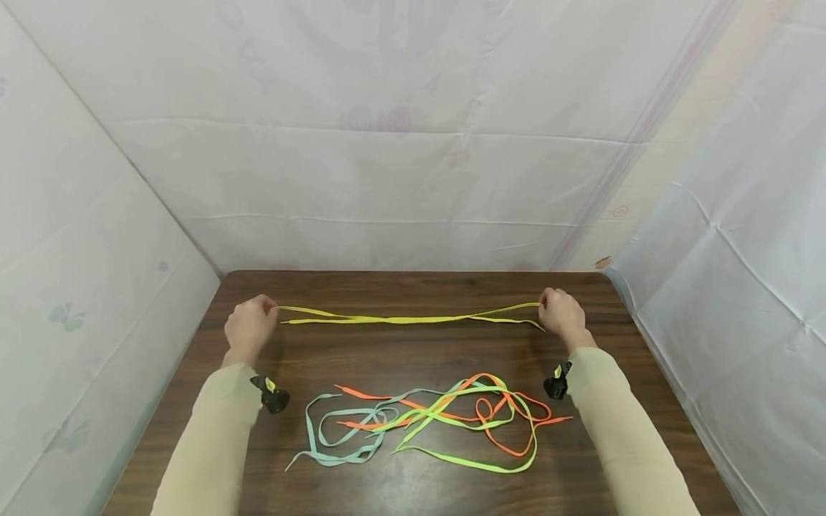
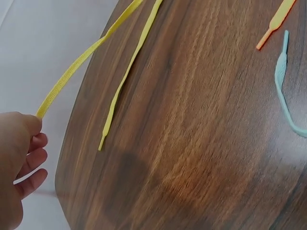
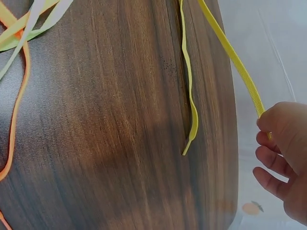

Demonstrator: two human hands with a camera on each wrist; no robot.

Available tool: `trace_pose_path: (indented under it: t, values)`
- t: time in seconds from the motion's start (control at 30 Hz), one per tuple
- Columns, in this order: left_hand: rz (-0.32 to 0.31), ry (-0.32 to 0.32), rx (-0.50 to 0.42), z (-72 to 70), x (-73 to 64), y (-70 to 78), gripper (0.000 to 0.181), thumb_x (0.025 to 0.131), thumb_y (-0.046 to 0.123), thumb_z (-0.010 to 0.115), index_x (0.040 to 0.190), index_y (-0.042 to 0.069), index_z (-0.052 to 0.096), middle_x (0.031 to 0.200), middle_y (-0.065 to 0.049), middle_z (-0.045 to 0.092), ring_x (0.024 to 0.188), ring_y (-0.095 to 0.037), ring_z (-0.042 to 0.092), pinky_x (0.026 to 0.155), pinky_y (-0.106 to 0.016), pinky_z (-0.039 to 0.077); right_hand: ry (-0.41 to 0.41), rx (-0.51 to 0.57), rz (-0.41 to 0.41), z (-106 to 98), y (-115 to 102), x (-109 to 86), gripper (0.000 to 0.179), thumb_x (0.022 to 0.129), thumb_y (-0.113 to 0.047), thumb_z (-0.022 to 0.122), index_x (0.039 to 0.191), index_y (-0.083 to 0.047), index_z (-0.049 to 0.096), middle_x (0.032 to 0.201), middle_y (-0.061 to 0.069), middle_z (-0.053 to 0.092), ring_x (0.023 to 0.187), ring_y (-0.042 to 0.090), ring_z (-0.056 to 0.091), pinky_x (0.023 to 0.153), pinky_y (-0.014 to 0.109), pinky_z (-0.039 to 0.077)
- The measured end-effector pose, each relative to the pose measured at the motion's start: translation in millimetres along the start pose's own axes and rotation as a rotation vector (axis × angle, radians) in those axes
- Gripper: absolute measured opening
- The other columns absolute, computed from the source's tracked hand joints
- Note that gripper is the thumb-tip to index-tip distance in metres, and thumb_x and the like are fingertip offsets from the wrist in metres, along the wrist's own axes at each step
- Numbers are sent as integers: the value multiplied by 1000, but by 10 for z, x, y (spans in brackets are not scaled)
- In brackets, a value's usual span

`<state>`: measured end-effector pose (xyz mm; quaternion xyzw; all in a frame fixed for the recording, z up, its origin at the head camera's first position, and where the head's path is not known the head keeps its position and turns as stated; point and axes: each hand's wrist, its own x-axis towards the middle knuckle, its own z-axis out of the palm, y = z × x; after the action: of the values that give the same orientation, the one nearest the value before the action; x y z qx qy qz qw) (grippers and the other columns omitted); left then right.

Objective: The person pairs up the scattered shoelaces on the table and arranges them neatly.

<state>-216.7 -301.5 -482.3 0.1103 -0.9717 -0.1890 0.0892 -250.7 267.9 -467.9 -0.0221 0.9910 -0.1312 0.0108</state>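
My left hand [image 1: 251, 326] pinches one end of a yellow shoelace [image 2: 72, 67] between thumb and forefinger, over the table's far left part. At the far right, my right hand [image 1: 561, 313] pinches the other end of the yellow strand [image 3: 235, 60], with a short tip showing below the thumb. Between the hands the yellow laces [image 1: 400, 319] run nearly straight and overlap in the middle. Two loose yellow ends, one tip [image 2: 106, 127] at the left and one tip [image 3: 193, 127] at the right, lie on the wood beside the raised ends.
Nearer me on the brown wooden table [image 1: 361, 358] lies a loose tangle of laces: light blue [image 1: 312, 433], orange [image 1: 510, 450] and yellow-green [image 1: 477, 466]. Pale cloth walls [image 1: 387, 179] stand behind and at both sides. A black wrist camera [image 1: 274, 398] sits at the left cuff.
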Motion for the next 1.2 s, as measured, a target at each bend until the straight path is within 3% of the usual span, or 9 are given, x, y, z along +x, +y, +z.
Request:
trace_pose_path:
  t: [0.43, 0.67, 0.97, 1.2]
  values:
    - [-60, -88, -25, 236, -158, -12, 21, 90, 21, 52, 97, 6, 65, 92, -17, 67, 63, -28, 58, 48, -37, 41, -43, 16, 31, 202, 68, -59, 18, 89, -12, 50, 102, -1, 55, 95, 20, 57, 79, 33, 56, 64, 45, 46]
    - [-75, -105, -30, 264, -211, -20, 19, 88, 20, 55, 96, 5, 62, 93, -18, 66, 70, -33, 61, 51, -42, 42, -44, 30, 35, 297, 117, -125, 17, 88, -9, 48, 103, -1, 50, 92, 18, 59, 76, 32, 58, 62, 45, 46]
    - [-77, -199, -4, 324, -262, -64, 14, 90, 20, 52, 92, 6, 55, 79, -14, 61, 62, -26, 53, 49, -36, 38, -106, 14, 26, 418, 151, -168, 12, 89, -9, 47, 99, -5, 51, 92, 17, 57, 76, 30, 56, 61, 43, 44]
    - [-59, -244, 13, 326, -287, -25, 15, 91, 18, 52, 95, 7, 61, 88, -17, 64, 68, -29, 57, 51, -38, 41, -141, 10, 25, 450, 150, -208, 11, 87, -6, 46, 94, -6, 55, 92, 15, 55, 73, 27, 53, 59, 41, 43]
